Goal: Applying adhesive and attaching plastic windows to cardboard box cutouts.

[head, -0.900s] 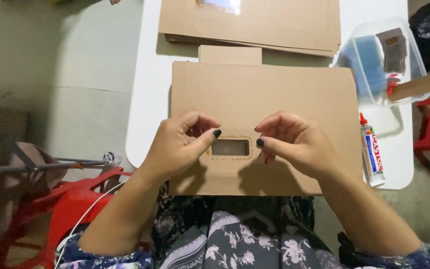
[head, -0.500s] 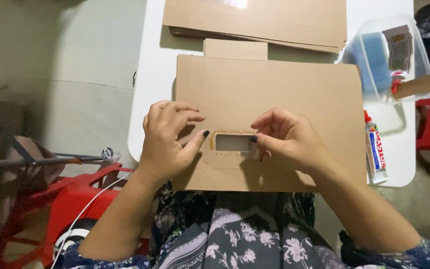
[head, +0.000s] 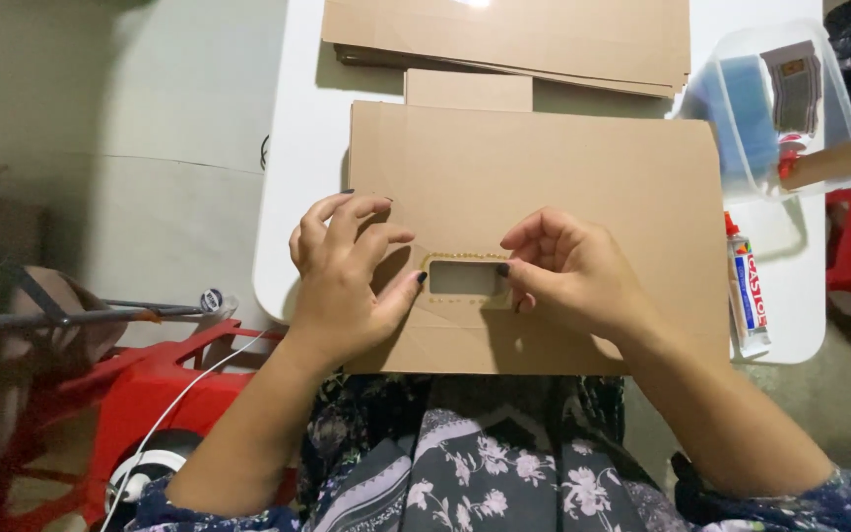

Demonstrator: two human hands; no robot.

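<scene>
Both hands press on a cardboard sheet [head: 544,167] lying flat on the white desk [head: 297,148]. Left hand [head: 347,271] rests with fingers curled, thumb at the window cutout [head: 463,279]. Right hand [head: 578,266] pinches the cutout's right edge. A glue tube [head: 747,291] lies just beside the sheet.

One view only — a camera worn on the person's head, looking almost straight down from close above. The white table [head: 293,148] fills the upper middle of the frame, its near edge crossing the lower third, with the person's patterned lap at the bottom centre. Both forearms enter from the lower corners and meet mid-frame over the cardboard sheet [head: 563,167]. Floor shows along the left side — a red stool [head: 164,389] lower left.
</scene>
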